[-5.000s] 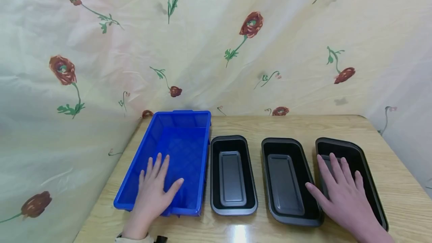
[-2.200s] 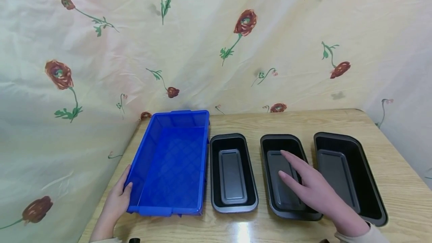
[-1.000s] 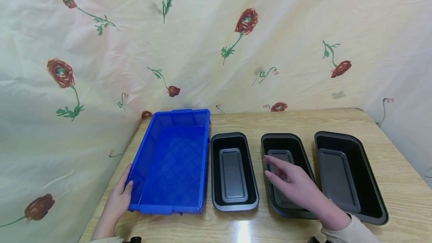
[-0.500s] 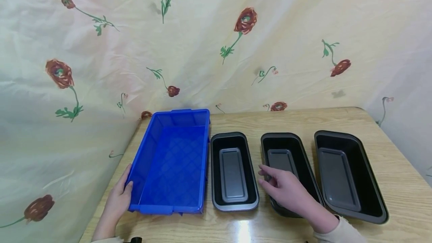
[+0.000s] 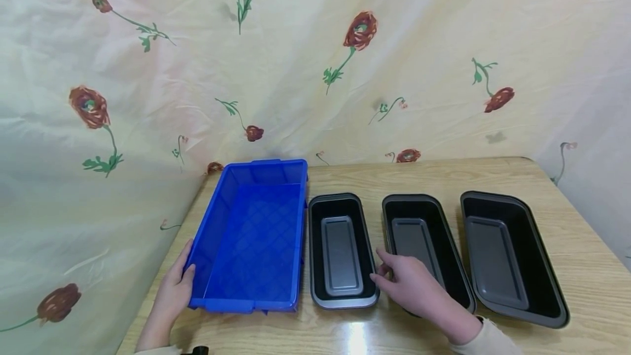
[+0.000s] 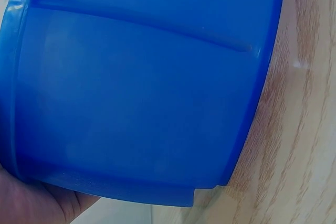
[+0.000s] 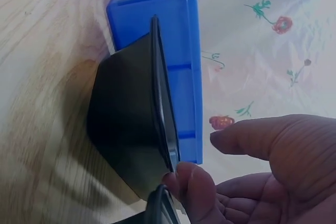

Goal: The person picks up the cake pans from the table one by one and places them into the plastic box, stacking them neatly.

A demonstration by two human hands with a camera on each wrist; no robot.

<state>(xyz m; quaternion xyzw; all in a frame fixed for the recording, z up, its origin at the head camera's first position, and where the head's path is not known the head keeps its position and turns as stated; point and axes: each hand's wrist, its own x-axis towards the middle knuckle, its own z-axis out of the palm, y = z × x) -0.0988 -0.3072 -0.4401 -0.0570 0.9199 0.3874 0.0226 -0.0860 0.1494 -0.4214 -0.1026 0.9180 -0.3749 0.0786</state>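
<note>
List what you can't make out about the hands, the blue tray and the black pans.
Most finger ends of the left hand: head view, hidden by the blue tray.
Near left part of the middle black pan: head view, covered by the right hand.
Whether that hand touches the left black pan: right wrist view, it overlaps the rim.
Small black object: head view, cut off by the bottom edge.

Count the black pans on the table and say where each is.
3. The first pan stands beside the blue tray; the middle pan is partly covered by the right hand; the last pan is farthest right. No other shows.
</note>
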